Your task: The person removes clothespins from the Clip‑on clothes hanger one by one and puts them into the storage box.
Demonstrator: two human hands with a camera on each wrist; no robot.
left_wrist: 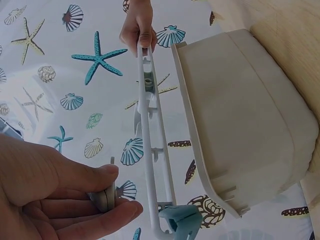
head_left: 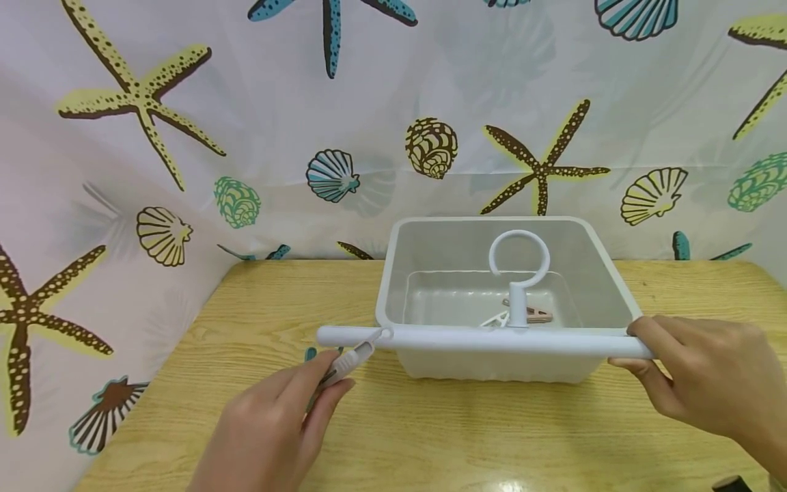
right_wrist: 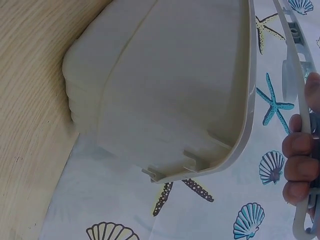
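Observation:
A white plastic clothes hanger (head_left: 479,339) with a round hook (head_left: 544,256) is held level across the front of the tub. My right hand (head_left: 713,372) grips its right end, fingers curled round the frame in the right wrist view. Between thumb and fingertips, my left hand (head_left: 277,410) pinches a grey clothespin (head_left: 353,362), its tip overlapping the bar's left part in the head view. The left wrist view shows that clothespin (left_wrist: 106,197) apart from the hanger. A teal clip (left_wrist: 182,220) sits on the hanger's left end.
A whitish plastic tub (head_left: 492,365) stands on the wooden table (head_left: 295,294) behind the hanger. Inside it lie a white clothespin (head_left: 496,319) and a pinkish-brown one (head_left: 540,315). A curtain (head_left: 381,102) printed with shells and starfish hangs along the back and left.

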